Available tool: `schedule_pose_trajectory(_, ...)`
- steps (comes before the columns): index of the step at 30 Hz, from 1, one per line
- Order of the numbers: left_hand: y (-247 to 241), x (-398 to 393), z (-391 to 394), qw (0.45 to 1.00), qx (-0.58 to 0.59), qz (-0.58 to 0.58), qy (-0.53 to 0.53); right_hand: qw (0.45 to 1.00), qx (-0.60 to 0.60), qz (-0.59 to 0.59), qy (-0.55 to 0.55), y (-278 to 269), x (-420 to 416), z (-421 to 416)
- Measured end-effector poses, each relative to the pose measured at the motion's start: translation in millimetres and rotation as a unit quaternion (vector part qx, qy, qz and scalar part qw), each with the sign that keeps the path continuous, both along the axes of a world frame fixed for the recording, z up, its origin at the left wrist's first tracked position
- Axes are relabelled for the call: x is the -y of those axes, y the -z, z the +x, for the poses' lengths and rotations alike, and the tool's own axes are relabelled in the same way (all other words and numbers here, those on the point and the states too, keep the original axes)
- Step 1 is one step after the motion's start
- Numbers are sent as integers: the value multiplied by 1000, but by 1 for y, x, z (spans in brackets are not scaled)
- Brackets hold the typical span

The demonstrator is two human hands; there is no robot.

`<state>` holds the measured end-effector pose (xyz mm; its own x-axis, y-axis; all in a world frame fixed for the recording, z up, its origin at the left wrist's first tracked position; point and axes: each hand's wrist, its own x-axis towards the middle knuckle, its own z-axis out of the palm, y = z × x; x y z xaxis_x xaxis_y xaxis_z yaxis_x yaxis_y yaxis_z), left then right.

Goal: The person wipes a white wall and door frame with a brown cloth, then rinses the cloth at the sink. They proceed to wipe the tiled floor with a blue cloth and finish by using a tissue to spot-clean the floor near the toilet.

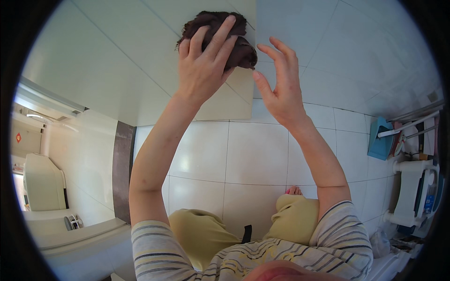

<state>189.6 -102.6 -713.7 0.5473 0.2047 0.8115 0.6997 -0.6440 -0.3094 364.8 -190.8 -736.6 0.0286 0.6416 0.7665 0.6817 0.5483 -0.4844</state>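
A dark brown cloth point(242, 52) lies bunched against a pale tiled wall point(140, 45), close to the wall's outer corner. My left hand point(207, 58) is spread over the cloth and presses it to the surface, fingers apart on top of it. To the right, my right hand point(281, 77) is raised with fingers and thumb curved apart, holding nothing. Its thumb tip is very near the cloth's lower right edge; whether they touch I cannot tell.
White floor tiles point(256, 151) lie below. At the right stand a light blue dustpan point(379, 138) and a white plastic rack or stool point(409, 193). A dark threshold strip point(123, 168) borders a doorway at the left, with a pale rounded appliance point(44, 182) beyond.
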Motion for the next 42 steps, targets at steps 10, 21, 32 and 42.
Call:
schedule_pose_trajectory(10,0,1,-4,1000,-20,3,-6,1000,-8,-4,-5,-3,1,-1)
schedule_pose_trajectory(21,9,1,-4,1000,-5,-1,-14,1000,-14,-12,-8,-4,4,0)
schedule_pose_trajectory(32,10,2,-8,1000,-26,-1,-16,1000,-19,-7,-19,-7,4,-5)
schedule_pose_trajectory(42,8,-1,-6,999,-33,30,-10,1000,-11,-10,-17,-5,1,-6)
